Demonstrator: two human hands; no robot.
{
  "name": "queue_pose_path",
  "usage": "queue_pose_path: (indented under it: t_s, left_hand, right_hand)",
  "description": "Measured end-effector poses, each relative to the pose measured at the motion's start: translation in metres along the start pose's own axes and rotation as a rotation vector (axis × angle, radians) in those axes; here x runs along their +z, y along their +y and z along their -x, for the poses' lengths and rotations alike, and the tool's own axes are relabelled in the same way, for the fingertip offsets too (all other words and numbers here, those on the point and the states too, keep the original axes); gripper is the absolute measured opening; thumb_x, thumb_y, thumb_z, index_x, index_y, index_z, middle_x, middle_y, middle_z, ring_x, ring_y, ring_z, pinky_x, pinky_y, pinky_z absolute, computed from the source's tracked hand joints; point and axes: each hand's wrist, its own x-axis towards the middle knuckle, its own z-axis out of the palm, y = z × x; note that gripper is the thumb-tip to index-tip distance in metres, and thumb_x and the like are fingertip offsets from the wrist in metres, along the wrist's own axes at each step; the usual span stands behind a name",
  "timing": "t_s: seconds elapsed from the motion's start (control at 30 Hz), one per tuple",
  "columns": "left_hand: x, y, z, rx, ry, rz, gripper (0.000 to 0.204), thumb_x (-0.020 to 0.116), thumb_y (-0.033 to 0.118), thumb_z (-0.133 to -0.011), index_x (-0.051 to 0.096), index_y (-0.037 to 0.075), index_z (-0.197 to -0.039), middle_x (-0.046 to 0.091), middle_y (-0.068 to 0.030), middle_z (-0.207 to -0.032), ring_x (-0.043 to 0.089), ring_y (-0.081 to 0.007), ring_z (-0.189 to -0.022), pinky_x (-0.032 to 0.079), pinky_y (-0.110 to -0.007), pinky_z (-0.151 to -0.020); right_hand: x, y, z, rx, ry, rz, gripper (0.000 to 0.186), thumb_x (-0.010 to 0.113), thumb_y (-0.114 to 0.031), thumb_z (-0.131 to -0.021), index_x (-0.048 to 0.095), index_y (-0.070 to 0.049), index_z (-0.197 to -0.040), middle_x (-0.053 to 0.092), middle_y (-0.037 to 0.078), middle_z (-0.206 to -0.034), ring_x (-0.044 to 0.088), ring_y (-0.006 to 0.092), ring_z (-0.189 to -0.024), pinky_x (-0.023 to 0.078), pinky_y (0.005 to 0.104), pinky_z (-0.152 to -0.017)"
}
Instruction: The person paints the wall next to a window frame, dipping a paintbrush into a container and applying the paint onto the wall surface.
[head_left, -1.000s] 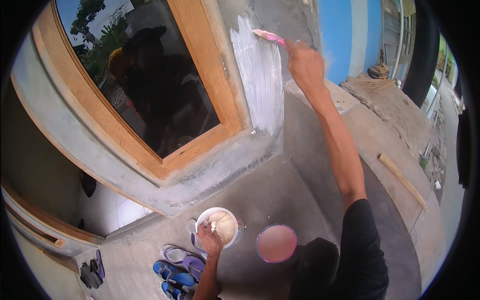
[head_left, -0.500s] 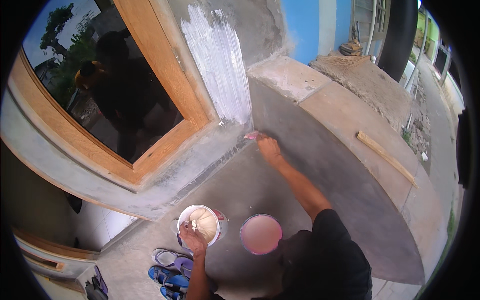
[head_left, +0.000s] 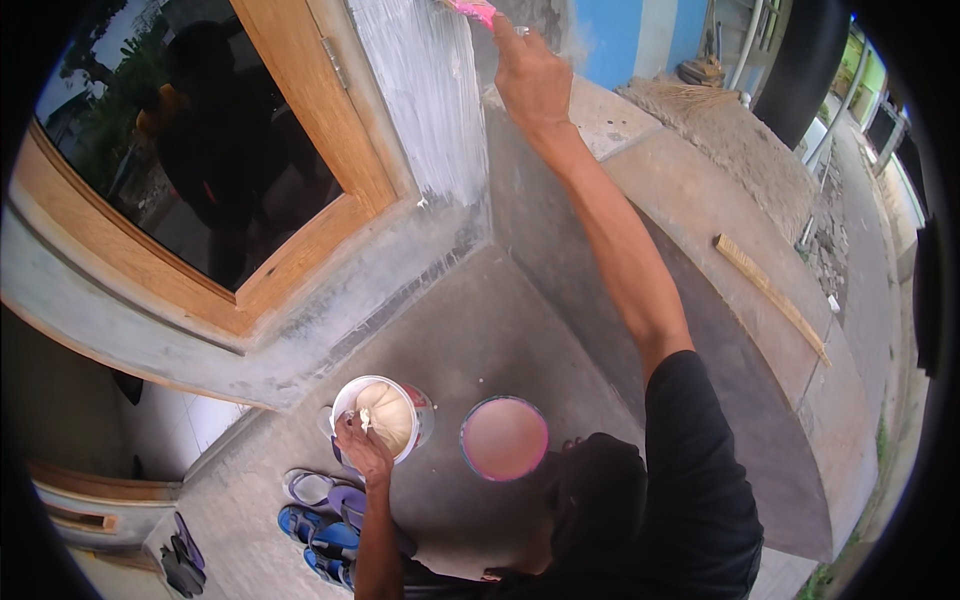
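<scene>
High on the strip of wall beside the window frame, my right hand [head_left: 535, 85] is closed around a pink-handled paintbrush [head_left: 476, 12]; its bristles run to the upper edge of the view. White paint [head_left: 425, 110] covers that strip in streaks. Low down, my left hand [head_left: 364, 452] grips the near rim of a white bucket [head_left: 422, 415], fingers over the edge. Inside the bucket sits a cream, bulging, bag-like mass [head_left: 388, 412], with a pale knot-like bit by my fingertips. To its right stands a pink-rimmed tub [head_left: 505, 438] with a pinkish-grey surface.
A wood-framed dark window [head_left: 350, 200] borders the painted strip. On the right curves a low concrete wall [head_left: 690, 220] with a wooden stick [head_left: 770, 298] on top. Blue sandals [head_left: 328, 545] and purple slippers [head_left: 345, 500] lie beside the bucket. A broom [head_left: 690, 92] rests further back.
My right hand has lifted the brush from the bottom corner of the wall to high on the painted strip. My left hand stays at the bucket. The view has shifted slightly.
</scene>
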Motion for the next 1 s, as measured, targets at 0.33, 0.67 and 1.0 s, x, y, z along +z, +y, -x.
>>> queue_pose_path:
  t_s: [0.33,0.67,1.0]
  left_hand:
    - [0.005,-0.002,0.001,-0.026,0.010,0.005,0.040,0.056,0.003,-0.081,0.055,0.010,-0.120,0.049,-0.0207,-0.126,0.047,-0.0384,-0.121,0.032,-0.052,-0.096]
    - [-0.001,0.000,0.000,-0.012,0.044,-0.015,0.042,0.057,-0.001,-0.077,0.056,0.009,-0.118,0.049,-0.0205,-0.125,0.047,-0.0380,-0.119,0.033,-0.051,-0.096]
    - [-0.002,0.005,0.001,0.004,0.042,0.008,0.038,0.058,0.001,-0.076,0.058,0.004,-0.115,0.050,-0.0218,-0.123,0.046,-0.0394,-0.119,0.034,-0.051,-0.095]
  right_hand:
    - [0.019,0.008,0.290,0.144,-0.770,0.022,0.044,0.053,-0.001,-0.083,0.053,-0.001,-0.128,0.062,0.020,-0.100,0.069,0.0340,-0.076,0.057,0.0439,-0.063]
    - [0.029,0.005,0.211,0.037,-0.823,0.002,0.012,0.056,0.001,-0.080,0.067,0.001,-0.085,0.067,0.020,-0.089,0.070,0.0345,-0.080,0.057,0.0424,-0.070]
    - [0.000,0.024,-0.075,-0.271,-0.460,0.077,0.010,0.059,-0.004,-0.078,0.068,-0.003,-0.077,0.067,0.019,-0.080,0.067,0.0382,-0.075,0.054,0.0471,-0.065]
